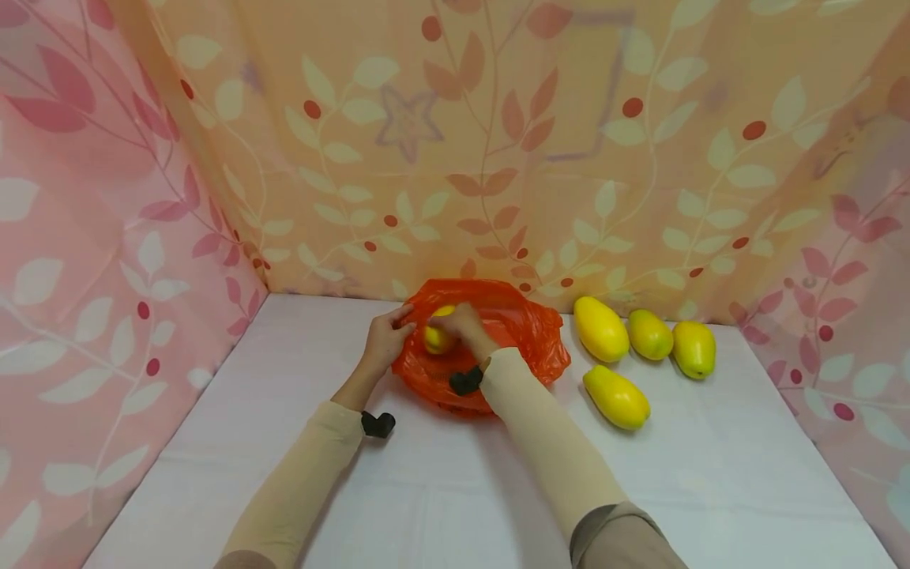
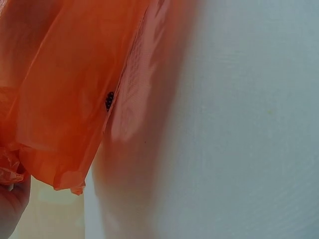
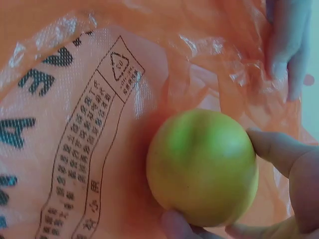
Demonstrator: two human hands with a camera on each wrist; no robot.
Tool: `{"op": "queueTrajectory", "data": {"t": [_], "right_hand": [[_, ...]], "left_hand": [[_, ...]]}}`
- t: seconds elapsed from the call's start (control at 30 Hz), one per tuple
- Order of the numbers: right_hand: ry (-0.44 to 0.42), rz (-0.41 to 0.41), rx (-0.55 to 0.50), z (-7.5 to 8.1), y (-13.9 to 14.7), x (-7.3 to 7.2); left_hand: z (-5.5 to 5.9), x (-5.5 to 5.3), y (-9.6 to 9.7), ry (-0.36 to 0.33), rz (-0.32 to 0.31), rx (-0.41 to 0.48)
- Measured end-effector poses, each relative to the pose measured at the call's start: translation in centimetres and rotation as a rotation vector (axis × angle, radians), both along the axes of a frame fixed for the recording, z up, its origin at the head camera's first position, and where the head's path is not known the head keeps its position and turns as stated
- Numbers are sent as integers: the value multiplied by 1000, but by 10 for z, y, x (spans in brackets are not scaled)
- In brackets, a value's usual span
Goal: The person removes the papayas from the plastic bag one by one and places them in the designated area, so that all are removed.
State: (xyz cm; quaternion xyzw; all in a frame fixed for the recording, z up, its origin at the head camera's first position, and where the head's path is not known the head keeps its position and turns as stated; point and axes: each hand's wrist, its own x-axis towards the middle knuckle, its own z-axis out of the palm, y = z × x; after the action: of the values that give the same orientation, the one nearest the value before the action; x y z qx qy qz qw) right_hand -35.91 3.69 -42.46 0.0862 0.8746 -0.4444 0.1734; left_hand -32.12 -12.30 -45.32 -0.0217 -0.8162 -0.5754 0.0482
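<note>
An orange-red plastic bag (image 1: 547, 340) lies spread with its mouth open on the table. At its left rim my left hand (image 1: 385, 338) pinches the thin film; in the left wrist view only part of that hand (image 2: 11, 206) shows beside the crumpled edge. My right hand (image 1: 471, 328) reaches into the bag and grips a smooth yellow fruit (image 1: 439, 340). Seen from the right wrist, the fruit (image 3: 202, 169) has a greenish, slightly ridged top, with thumb and fingers around its right and lower sides. Dark printing marks the bag's inside (image 3: 89, 149).
To the right of the bag lie several more yellow oblong fruits, one (image 1: 617, 397) nearer me and others, such as this fruit (image 1: 600, 329), farther back. A white cloth (image 1: 426, 506) covers the table. Leaf-patterned curtains (image 1: 483, 158) stand behind and at both sides.
</note>
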Motion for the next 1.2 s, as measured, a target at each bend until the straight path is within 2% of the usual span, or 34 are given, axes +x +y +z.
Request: {"op": "queueTrajectory", "data": {"t": [0.07, 0.23, 0.43, 0.6, 0.83, 1.07, 1.2], "right_hand": [[-1, 2, -3, 0, 2, -3], [1, 72, 25, 2, 7, -4], [-24, 168, 77, 13, 8, 2], [-4, 251, 146, 26, 11, 6], [28, 305, 153, 39, 16, 8], [67, 376, 165, 53, 17, 13], [76, 384, 174, 60, 20, 16]], "left_hand": [[0, -1, 0, 8, 2, -6], [-3, -2, -2, -8, 6, -8], [-6, -2, -3, -41, 13, -2], [-5, -2, -2, -33, 14, 9], [-1, -2, -1, 11, 23, 10], [-5, -3, -3, -10, 24, 12], [-6, -4, -3, -12, 20, 19]]}}
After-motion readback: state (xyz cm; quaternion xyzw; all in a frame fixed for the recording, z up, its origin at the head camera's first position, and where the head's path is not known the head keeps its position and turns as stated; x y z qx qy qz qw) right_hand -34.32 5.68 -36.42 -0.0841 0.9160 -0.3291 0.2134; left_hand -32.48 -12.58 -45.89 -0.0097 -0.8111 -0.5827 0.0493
